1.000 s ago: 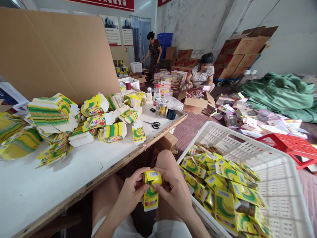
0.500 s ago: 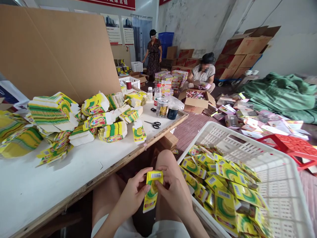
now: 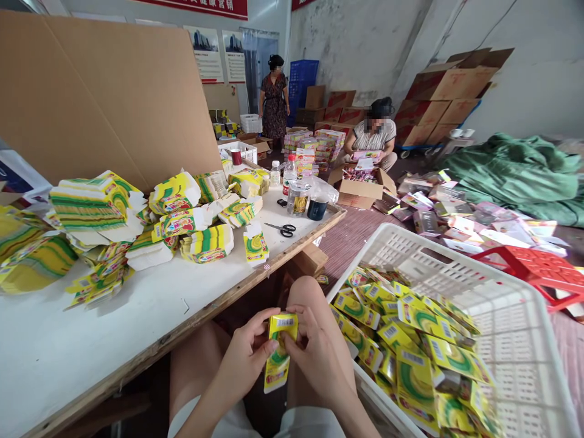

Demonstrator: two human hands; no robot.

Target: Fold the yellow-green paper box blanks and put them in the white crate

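Observation:
Above my lap I hold a small yellow and green carton (image 3: 276,365), its barcode end up and its lower end pointing toward me. My left hand (image 3: 249,353) grips its left edge between thumb and fingers. From the other side my right hand (image 3: 314,353) pinches it, the thumb pressed on the front face near the barcode. The fingers behind the carton are partly hidden. To the right stands a white plastic crate (image 3: 515,322) with many similar yellow cartons (image 3: 415,377) lying loose inside. One flat carton (image 3: 256,244) sits at the table edge ahead of my hands.
Stacks of flat yellow cartons (image 3: 93,204) lie on the white table (image 3: 150,310). Scissors (image 3: 286,230), a dark mug (image 3: 317,208) and a bottle (image 3: 289,176) are near its far corner. A red stool (image 3: 524,267) lies beyond the crate. Two people are in the background, one seated by an open box (image 3: 358,193).
My hands keep hold of the carton with barely any movement. In the background, the standing person has turned and drawn an arm in; the seated person has moved a pink box over the open box.

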